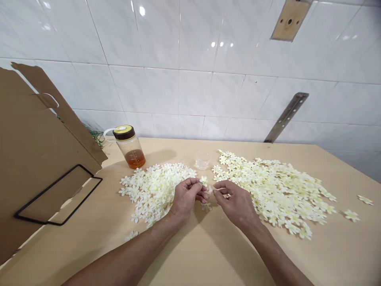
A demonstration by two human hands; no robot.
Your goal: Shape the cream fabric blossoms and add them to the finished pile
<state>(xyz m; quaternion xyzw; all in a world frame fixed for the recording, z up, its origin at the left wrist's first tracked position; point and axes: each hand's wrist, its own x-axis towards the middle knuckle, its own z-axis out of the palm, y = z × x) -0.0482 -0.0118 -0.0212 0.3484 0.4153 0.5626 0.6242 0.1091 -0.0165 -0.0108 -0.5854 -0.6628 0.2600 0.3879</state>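
My left hand (187, 196) pinches a small white fabric flower (204, 180) between thumb and fingers, just above the wooden table (208, 254). My right hand (233, 202) is beside it, fingertips closed near the same flower; whether it holds something small I cannot tell. A loose flower (206, 206) lies on the table under the hands. To the left lies a pile of white flowers (154, 186). A bigger, yellower pile of flowers (276, 188) spreads out to the right.
A clear bottle (131, 147) with a yellow lid and amber liquid stands at the back left. A small clear cup (202, 161) sits between the piles. A cardboard box (32, 151) with a black strap leans at the left. Stray flowers (353, 215) lie far right. A tiled wall stands behind.
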